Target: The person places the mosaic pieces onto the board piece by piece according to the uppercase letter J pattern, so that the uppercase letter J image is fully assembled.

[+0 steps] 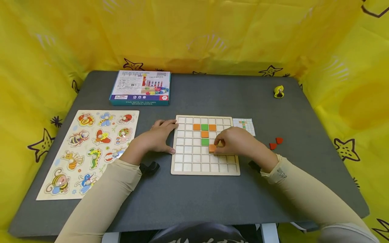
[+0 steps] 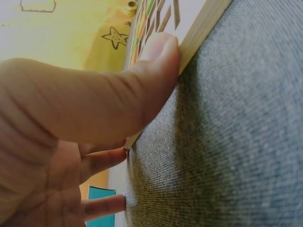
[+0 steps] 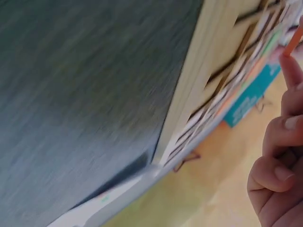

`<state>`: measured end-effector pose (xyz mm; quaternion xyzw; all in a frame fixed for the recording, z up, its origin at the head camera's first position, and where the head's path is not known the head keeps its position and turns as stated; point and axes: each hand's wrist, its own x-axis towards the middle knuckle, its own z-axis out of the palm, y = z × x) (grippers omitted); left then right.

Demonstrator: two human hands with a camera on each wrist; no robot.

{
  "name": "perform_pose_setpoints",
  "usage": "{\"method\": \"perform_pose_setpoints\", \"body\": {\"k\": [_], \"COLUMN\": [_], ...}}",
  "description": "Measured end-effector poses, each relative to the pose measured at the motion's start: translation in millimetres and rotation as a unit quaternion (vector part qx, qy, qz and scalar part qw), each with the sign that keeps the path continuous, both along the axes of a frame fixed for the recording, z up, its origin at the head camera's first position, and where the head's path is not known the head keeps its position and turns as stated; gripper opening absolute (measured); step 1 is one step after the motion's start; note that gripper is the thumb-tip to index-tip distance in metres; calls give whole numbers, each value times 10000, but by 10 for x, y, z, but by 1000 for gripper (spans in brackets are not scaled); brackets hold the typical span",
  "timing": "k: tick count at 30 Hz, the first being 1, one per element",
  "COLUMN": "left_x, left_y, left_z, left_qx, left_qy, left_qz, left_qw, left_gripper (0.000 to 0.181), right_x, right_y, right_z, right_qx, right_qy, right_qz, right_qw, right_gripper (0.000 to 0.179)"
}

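Note:
A wooden grid board (image 1: 205,173) lies on the dark table in front of me. Orange tiles (image 1: 197,127) and green tiles (image 1: 205,142) sit in its cells, forming a row with a short column below. My right hand (image 1: 240,143) pinches another orange tile (image 1: 212,148) over the board, just below the column and a little right. In the right wrist view, this orange tile (image 3: 294,41) shows at the fingertips. Along the board's left edge rests my left hand (image 1: 156,136), fingers extended. In the left wrist view, its thumb (image 2: 156,71) touches the board's side.
A pattern card (image 1: 248,126) lies against the board's right side, with two red pieces (image 1: 279,140) farther right. An insect picture board (image 1: 104,157) is on the left, a teal-edged box (image 1: 139,88) behind it. A small yellow figure (image 1: 278,91) stands at back right.

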<state>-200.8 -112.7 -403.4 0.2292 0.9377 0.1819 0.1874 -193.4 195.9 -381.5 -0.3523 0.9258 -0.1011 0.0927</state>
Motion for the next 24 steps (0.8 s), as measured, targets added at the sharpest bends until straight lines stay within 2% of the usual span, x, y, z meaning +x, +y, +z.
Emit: {"method": "perform_pose_setpoints", "body": {"k": [7, 18, 24], "left_x": [5, -15, -12], "left_y": [2, 6, -6], "left_z": [-4, -45, -45], "left_qx": [6, 37, 24], "left_qy": [-9, 32, 8], "left_qz": [18, 52, 56], "left_qw": [10000, 10000, 10000], "left_gripper": [102, 103, 102], "right_x": [21, 23, 29], "right_y": [-227, -251, -267], "right_z": [-82, -98, -104], "right_qx": [-38, -99, -62], "right_qy": [-198, -183, -49], "right_qz": [91, 67, 226], "right_qw": [9998, 9998, 9997], "right_gripper": [20, 25, 18]}}
